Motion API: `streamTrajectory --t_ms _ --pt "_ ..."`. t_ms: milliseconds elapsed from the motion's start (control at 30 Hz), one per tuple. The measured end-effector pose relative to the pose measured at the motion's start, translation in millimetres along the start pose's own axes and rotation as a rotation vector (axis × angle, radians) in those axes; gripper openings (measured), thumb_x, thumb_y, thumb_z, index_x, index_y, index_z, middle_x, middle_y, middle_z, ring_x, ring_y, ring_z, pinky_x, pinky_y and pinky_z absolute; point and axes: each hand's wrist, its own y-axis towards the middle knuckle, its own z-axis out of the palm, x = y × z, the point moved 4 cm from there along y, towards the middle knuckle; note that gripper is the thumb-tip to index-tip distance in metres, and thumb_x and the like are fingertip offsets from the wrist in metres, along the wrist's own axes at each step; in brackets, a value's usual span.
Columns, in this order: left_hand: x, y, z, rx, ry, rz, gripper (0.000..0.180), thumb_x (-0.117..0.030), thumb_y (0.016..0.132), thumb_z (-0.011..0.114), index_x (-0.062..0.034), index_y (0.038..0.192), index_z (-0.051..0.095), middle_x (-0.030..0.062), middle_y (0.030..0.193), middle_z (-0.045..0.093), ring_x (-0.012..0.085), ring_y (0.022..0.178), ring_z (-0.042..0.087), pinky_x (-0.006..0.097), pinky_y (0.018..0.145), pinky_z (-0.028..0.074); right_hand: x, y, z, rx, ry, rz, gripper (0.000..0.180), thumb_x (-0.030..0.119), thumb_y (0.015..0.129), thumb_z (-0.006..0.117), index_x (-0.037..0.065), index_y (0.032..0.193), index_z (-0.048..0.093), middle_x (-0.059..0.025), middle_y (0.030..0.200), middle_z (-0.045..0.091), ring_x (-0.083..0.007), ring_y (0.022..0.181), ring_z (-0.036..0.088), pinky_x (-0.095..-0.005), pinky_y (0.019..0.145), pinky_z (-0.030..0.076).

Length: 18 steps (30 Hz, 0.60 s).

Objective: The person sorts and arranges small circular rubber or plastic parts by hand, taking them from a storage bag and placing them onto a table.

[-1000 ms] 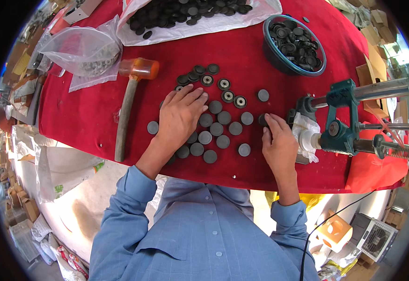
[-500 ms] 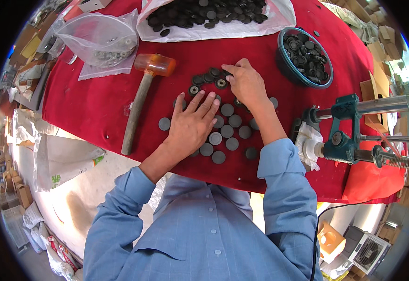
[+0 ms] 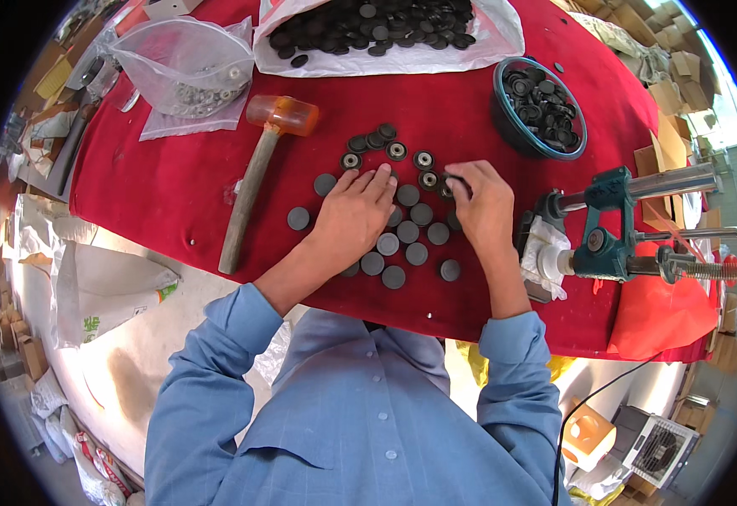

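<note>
Discs with metal centres (image 3: pixel 423 160) in a bent row across red cloth (image 3: pixel 174 185)

Row lying ahead of the left hand (image 3: pixel 353 211) and forward-left of the right hand (image 3: pixel 484 207); rightmost discs nearest to the latter, leftmost disc just beyond the former. Outlines round, hence no long axis to any single piece; row itself roughly crosswise in the view. Left hand palm down, fingers slightly spread, partly covering plain grey discs (image 3: pixel 422 213), with nothing seen pinched. Right hand with thumb and index finger curled toward each other at the row's right end; pinch on a disc impossible to confirm. Plain grey discs scattered mostly between the hands, two of them left of the left hand. Mallet (image 3: pixel 255 181) farther left, handle slanting toward the near edge of the cloth. Lever press (image 3: pixel 609 261) just beside the right hand, on its right; basin (image 3: pixel 502 111) well forward.
</note>
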Motion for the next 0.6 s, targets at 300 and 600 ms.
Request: streamTrajectory --t_ms 300,600 --pt "37 11 -25 -0.239 -0.285 -0.196 0.034 -0.013 0.092 0.074 -0.0030 0.124 0.073 0.0186 0.128 0.070 0.0370 0.118 0.067 0.046 0.102 0.053 -3 -27 4 -0.077 -0.031 -0.005 0.015 0.001 0.088 0.074 0.006 0.101 0.071 -0.0093 0.105 0.070 -0.0346 0.091 0.071 -0.0444 0.078 0.059" --pt "83 31 -8 -0.188 -0.256 -0.438 0.032 -0.020 0.090 0.078 0.0020 0.114 0.075 0.0174 0.111 0.072 0.0362 0.104 0.070 0.045 0.089 0.057 -5 -40 9 0.012 -0.099 -0.022 0.018 0.001 0.091 0.067 0.004 0.108 0.072 -0.0114 0.117 0.071 -0.0340 0.102 0.071 -0.0442 0.083 0.060"
